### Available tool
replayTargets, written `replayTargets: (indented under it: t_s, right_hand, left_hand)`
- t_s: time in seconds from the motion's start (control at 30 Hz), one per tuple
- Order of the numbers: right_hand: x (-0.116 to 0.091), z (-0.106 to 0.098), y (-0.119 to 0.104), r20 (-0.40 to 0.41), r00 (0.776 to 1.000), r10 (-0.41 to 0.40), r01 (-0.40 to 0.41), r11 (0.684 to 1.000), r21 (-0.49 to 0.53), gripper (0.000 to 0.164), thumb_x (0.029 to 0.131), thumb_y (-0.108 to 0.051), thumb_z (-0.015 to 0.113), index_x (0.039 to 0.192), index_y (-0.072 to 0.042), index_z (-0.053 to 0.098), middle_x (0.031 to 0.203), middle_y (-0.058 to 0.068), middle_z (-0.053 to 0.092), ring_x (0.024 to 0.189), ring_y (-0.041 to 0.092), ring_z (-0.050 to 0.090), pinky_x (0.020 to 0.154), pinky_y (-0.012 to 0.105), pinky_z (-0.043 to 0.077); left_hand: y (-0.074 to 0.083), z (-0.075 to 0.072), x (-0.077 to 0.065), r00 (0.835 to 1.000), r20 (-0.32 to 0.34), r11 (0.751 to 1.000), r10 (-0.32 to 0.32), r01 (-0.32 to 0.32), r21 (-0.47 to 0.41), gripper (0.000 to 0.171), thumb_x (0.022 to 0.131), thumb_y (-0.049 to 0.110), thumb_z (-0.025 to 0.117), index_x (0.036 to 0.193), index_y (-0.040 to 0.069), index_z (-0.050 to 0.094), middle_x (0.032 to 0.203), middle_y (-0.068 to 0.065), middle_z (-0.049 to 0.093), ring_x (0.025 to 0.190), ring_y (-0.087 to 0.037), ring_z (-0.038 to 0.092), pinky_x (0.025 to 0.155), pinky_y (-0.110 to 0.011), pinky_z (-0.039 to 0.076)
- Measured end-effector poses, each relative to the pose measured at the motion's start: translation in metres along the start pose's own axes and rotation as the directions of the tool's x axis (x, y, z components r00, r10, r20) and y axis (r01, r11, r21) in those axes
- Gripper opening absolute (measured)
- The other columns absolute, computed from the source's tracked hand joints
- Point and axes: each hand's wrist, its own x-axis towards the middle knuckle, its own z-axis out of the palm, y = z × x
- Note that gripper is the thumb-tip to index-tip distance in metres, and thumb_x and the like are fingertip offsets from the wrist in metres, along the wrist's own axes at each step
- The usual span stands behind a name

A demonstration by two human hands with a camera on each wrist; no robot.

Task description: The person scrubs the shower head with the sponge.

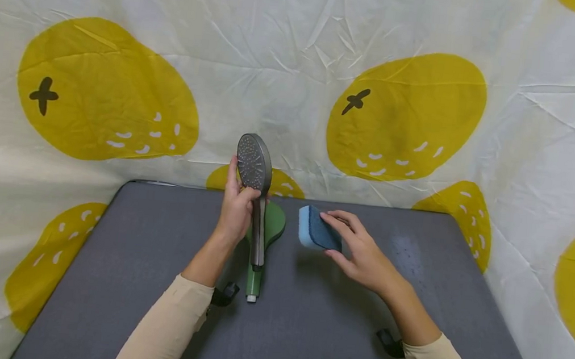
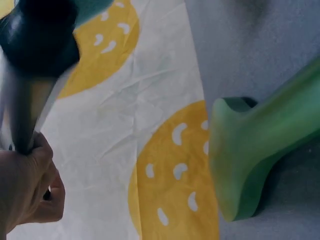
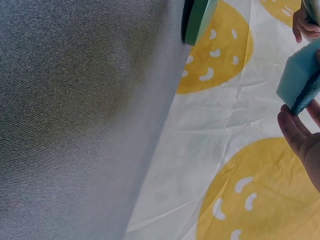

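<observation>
My left hand [image 1: 235,215] grips a grey shower head [image 1: 254,162] by the neck, its nozzle face tilted up and toward the left. Its handle points down toward me, over a green shower-head-shaped piece [image 1: 276,224] with a white tip that lies on the table. That green piece [image 2: 232,160] fills the right side of the left wrist view. To the right, my right hand [image 1: 365,257] pinches a two-tone blue sponge [image 1: 321,231] between thumb and fingers, above the table. In the right wrist view the sponge [image 3: 299,75] shows its light-blue side, the dark scouring layer underneath.
A dark grey table [image 1: 153,304] spans the front. Behind and beside it hangs a white cloth [image 1: 273,47] printed with large yellow fruit. A pale speckled patch [image 1: 408,255] marks the table at right. Black straps [image 1: 226,294] sit at both wrists.
</observation>
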Motion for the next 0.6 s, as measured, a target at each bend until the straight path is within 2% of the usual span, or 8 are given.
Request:
replayTargets:
  t_s: [0.07,0.17,0.23,0.33,0.43,0.5,0.6]
  right_hand:
    - [-0.0036,0.0023,-0.0023,-0.002,1.0,0.007,-0.007,1.0,-0.003,0.079,0.086,-0.009,0.084,0.155,-0.012,0.046,0.151,0.014,0.046,0.137,0.027,0.048,0.114,0.024,0.042]
    - [-0.006,0.004,-0.0036,-0.001,1.0,0.012,-0.012,1.0,-0.013,0.079,0.086,-0.01,0.084,0.155,-0.012,0.046,0.15,0.014,0.046,0.136,0.027,0.048,0.111,0.03,0.045]
    - [-0.0063,0.0047,-0.0035,0.002,1.0,0.015,-0.015,1.0,-0.019,0.079,0.086,-0.01,0.084,0.155,-0.012,0.046,0.15,0.014,0.045,0.136,0.027,0.048,0.109,0.034,0.048]
    - [-0.0067,0.006,-0.003,0.001,1.0,0.009,-0.009,1.0,-0.027,0.078,0.086,-0.01,0.084,0.154,-0.011,0.046,0.15,0.014,0.046,0.136,0.027,0.048,0.106,0.041,0.05]
    - [-0.0071,0.0069,-0.0025,0.005,1.0,0.011,-0.01,1.0,-0.027,0.078,0.086,-0.01,0.084,0.154,-0.011,0.046,0.15,0.014,0.046,0.136,0.027,0.048,0.106,0.044,0.05]
    - [-0.0075,0.0072,-0.0026,0.006,1.0,0.014,-0.013,1.0,-0.026,0.077,0.087,-0.011,0.084,0.154,-0.011,0.046,0.15,0.014,0.046,0.136,0.027,0.048,0.107,0.043,0.05]
    - [-0.0069,0.0076,-0.0048,0.0,1.0,0.002,-0.002,1.0,-0.031,0.077,0.087,-0.011,0.084,0.154,-0.011,0.047,0.15,0.014,0.046,0.136,0.027,0.048,0.107,0.042,0.049]
  left_hand:
    - [-0.0007,-0.0007,-0.0032,1.0,0.031,1.0,-0.003,0.003,0.018,0.098,0.09,-0.005,0.051,0.166,0.019,-0.006,0.153,-0.027,0.037,0.075,-0.016,0.063,0.068,-0.024,0.056]
    - [-0.0009,-0.0008,-0.0051,0.999,0.035,0.992,-0.039,0.035,0.12,0.104,0.092,0.0,0.066,0.166,0.021,-0.003,0.145,-0.026,0.042,0.076,-0.013,0.063,0.069,-0.023,0.056]
    - [-0.0015,-0.001,-0.0048,0.998,0.022,0.979,-0.061,0.056,0.197,0.103,0.093,0.004,0.071,0.166,0.024,0.002,0.14,-0.023,0.046,0.079,-0.013,0.063,0.071,-0.023,0.057]
    - [-0.0035,-0.001,-0.0041,0.998,0.001,0.964,-0.069,0.067,0.258,0.081,0.096,0.005,0.068,0.162,0.015,0.022,0.126,-0.02,0.057,0.08,-0.014,0.066,0.075,-0.026,0.058]
    - [-0.0055,-0.0005,-0.0037,0.996,-0.009,0.963,-0.085,0.085,0.255,0.053,0.101,0.004,0.059,0.15,0.005,0.04,0.112,-0.018,0.067,0.083,-0.016,0.071,0.082,-0.029,0.06]
    - [-0.0063,-0.0001,-0.0041,0.994,-0.009,0.963,-0.106,0.105,0.247,0.044,0.102,0.007,0.056,0.144,0.001,0.045,0.112,-0.018,0.068,0.088,-0.017,0.075,0.089,-0.032,0.061]
    - [-0.0072,0.0008,-0.0048,0.991,0.008,0.963,-0.133,0.127,0.238,0.047,0.104,0.013,0.054,0.148,0.002,0.04,0.134,-0.015,0.059,0.098,-0.021,0.076,0.099,-0.035,0.059]
